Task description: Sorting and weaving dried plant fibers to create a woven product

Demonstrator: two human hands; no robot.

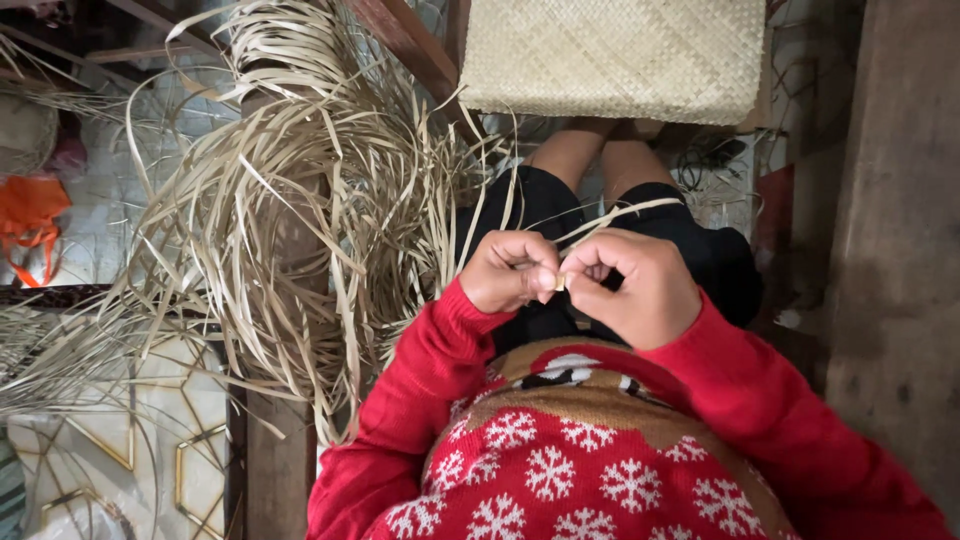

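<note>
My left hand (512, 270) and my right hand (632, 285) meet in front of my chest, thumbs and fingertips pinched together on the end of a thin pale straw strip (625, 212). The strip runs up and to the right from the pinch, over my lap. Both sleeves are red, and the sweater below has white snowflakes. A big loose bundle of the same dried strips (300, 200) hangs over a wooden bar just left of my left hand.
A woven straw mat (615, 55) lies beyond my knees at the top. A wooden beam (275, 440) runs down under the bundle. An orange cloth (30, 215) sits at far left on patterned floor tiles (150, 450). A wooden wall (900, 250) stands at right.
</note>
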